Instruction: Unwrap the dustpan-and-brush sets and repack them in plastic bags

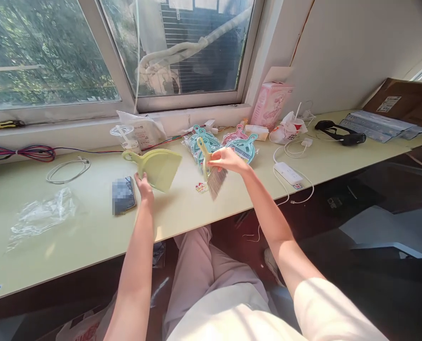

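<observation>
My left hand [144, 186] grips a yellow-green dustpan [161, 169] near its handle side, the pan's wide edge facing right. In my right hand [227, 160] is a small brush [217, 181] with a yellow-green handle, its grey bristles angled down over the table. The two tools are apart. Behind the brush lie teal dustpan sets [206, 137] in clear wrapping, with a pink one [235, 134] beside them. A small sticker or card [201, 187] shows on the table left of the bristles.
A phone [123, 195] and crumpled clear plastic [45, 213] lie left on the table [100, 237]. Behind stands a drink cup [125, 137]. To the right are a pink box [270, 105], a white power strip [288, 174] with cables, and a black headset [341, 133].
</observation>
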Motion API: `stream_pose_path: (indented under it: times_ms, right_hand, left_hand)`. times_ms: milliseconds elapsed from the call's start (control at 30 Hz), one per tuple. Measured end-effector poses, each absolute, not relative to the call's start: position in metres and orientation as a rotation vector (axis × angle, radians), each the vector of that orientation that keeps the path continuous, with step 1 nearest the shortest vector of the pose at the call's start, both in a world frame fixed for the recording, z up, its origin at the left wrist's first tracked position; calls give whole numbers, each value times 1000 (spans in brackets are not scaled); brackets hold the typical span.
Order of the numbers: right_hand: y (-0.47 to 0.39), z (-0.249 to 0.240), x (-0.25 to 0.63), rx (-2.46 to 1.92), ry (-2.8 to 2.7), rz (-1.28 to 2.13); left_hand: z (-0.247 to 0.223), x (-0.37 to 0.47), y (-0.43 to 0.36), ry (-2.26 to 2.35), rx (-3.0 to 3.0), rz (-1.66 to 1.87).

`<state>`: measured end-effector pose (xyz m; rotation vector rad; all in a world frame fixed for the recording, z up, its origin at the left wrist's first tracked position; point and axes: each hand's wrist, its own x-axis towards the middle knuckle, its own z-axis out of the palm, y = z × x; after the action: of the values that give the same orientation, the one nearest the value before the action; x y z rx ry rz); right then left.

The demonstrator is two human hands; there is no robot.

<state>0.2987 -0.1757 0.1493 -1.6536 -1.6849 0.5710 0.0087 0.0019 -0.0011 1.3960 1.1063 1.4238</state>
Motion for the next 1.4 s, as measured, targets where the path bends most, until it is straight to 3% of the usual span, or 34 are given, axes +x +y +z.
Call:
stream_pose_path:
  times_ms: [200, 333, 500, 600, 767, 967, 1200, 1400]
  right_hand:
    - [-186, 100, 325, -2284, -1588, 481]
    - [-182, 61, 332, -2341, -1390, 469]
    - [-178, 39, 343, -2443, -1357, 58]
    - [-177, 34, 348, -2496, -1459, -4]
    - [-191, 47, 351, -2297, -1477, 22]
    - [-185, 85, 314, -1678, -1570, 580]
    - [-97, 72, 207, -1690, -1561, 353]
    - [-83, 62, 176, -1722, -1573, -26]
  left_hand:
    - [2, 25, -13, 1126, 1716, 1017]
    - [0, 20, -9, 1337, 1892, 951]
    - [-6, 17, -3, 1414, 1881, 1036]
    - [-9, 17, -3, 1408, 1903, 990]
    - [-5, 15, -3, 1273, 1659, 1078]
    - [11, 16, -10, 1120, 1347, 1170]
    - [26, 19, -31, 823, 1384, 1102]
    - [25, 19, -33, 828, 1430, 1104]
